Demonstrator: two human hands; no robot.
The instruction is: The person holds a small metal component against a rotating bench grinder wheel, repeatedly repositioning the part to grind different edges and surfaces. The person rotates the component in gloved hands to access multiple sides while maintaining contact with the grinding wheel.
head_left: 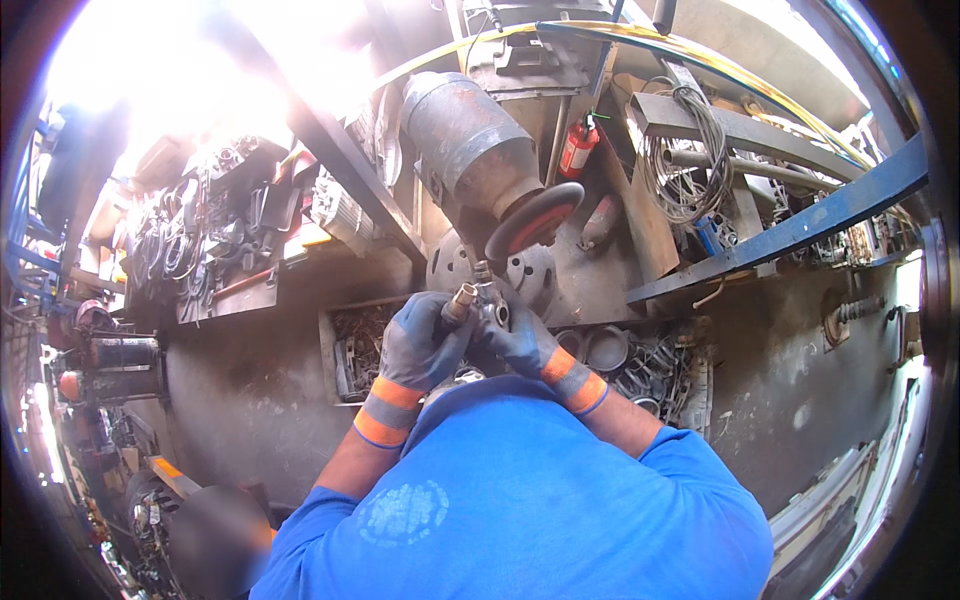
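Observation:
My left hand (418,345), in a grey glove with an orange cuff, is closed around a short cylindrical metal fitting (462,300), tilted upward. My right hand (532,352), gloved the same way, grips a metal part with a round opening (500,314) right beside the fitting. Just behind my hands are a perforated metal disc (532,280) and a grey motor housing (455,135) with a black-and-red wheel (534,220) on its end. Whether the held pieces touch, or connect to anything behind them, I cannot tell.
A tray of scrap metal (704,365) lies below the bench. A blue beam (780,225) crosses at right near coiled cable (690,150) and a red extinguisher (576,150). Cluttered tools (220,230) fill the left bench; a machine (115,355) stands at far left.

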